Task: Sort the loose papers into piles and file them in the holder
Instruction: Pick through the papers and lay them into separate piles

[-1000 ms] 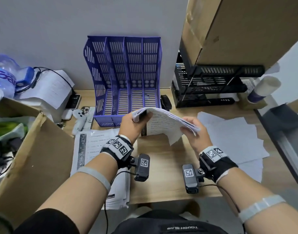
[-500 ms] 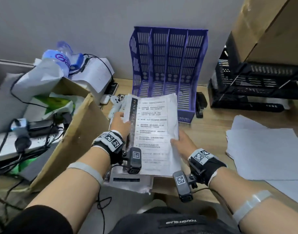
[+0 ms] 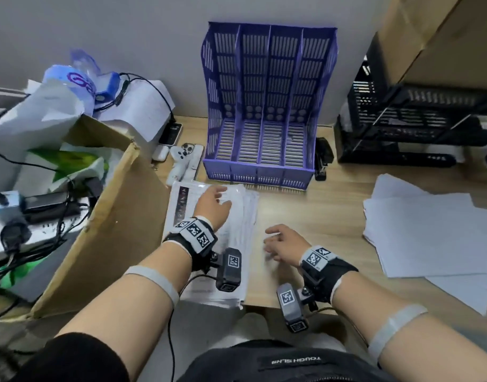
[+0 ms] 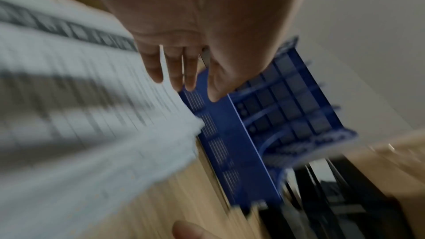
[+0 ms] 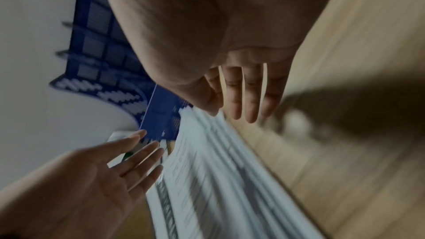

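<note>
A pile of printed papers [image 3: 237, 216] lies on the wooden desk, in front of the left part of the empty purple file holder [image 3: 267, 106]. My left hand [image 3: 214, 201] hovers over the pile's far end, fingers straight and spread, holding nothing. My right hand [image 3: 278, 242] is just right of the pile above the desk, fingers loose and empty. The left wrist view shows the left fingers [image 4: 174, 72] stretched over the blurred papers [image 4: 80, 115] toward the holder [image 4: 264, 134]. In the right wrist view both hands are open beside the papers [image 5: 218, 170]. A spread of blank white sheets [image 3: 430, 232] lies at the right.
A big cardboard box [image 3: 107, 221] full of cables and bags stands at the left edge. A phone, earbud case and white controller [image 3: 181, 158] lie left of the holder, a black stapler [image 3: 322, 158] right of it. Black trays [image 3: 410, 128] under a carton stand at the back right.
The sheaf that both hands held in the air now lies on the left pile. Both hands have let go and opened; the view swung left.
</note>
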Available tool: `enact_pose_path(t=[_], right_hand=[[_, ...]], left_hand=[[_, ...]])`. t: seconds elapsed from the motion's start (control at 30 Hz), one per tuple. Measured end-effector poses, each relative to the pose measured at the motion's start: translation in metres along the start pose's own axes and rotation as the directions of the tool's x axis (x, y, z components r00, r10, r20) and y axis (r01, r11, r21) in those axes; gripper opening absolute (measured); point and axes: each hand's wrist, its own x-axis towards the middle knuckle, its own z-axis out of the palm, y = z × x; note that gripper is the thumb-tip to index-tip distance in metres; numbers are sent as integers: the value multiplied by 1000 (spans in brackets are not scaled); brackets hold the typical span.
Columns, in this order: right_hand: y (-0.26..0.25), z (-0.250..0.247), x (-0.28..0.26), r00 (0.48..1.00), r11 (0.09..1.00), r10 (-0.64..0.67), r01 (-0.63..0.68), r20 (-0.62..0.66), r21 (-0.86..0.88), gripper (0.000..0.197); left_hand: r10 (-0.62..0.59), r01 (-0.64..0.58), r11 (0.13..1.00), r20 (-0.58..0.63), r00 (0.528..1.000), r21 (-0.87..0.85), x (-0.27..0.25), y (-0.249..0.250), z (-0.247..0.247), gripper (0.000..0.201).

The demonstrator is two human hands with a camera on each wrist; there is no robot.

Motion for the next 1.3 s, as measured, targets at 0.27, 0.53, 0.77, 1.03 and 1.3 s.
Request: enact_pose_path(t=[0.27,0.53,0.77,1.03,1.3], right_hand=[[95,-167,-64,833,984,167,-173,-527,38,34],[161,-266,-111,862,862,112,-331,-494,-384,69],[172,-267,-101,927,660,119,-342,-357,-669,80],[166,-263,-88,946,497,-111,-212,-304,-842,75],[149,-243,-72,961,467,-189,-93,-202,-879,76]], left_hand=[[105,-83,994,473,875,-67,-20,70,169,15],[-47,2,997,567,822,79,-46,98,291,62],[-95,-3,969,386,918,246,-41,103,337,41],[-101,78,994,370,923,75,-44,92,335,24],[-276,423,864,447,851,-272,-54,79,283,9]])
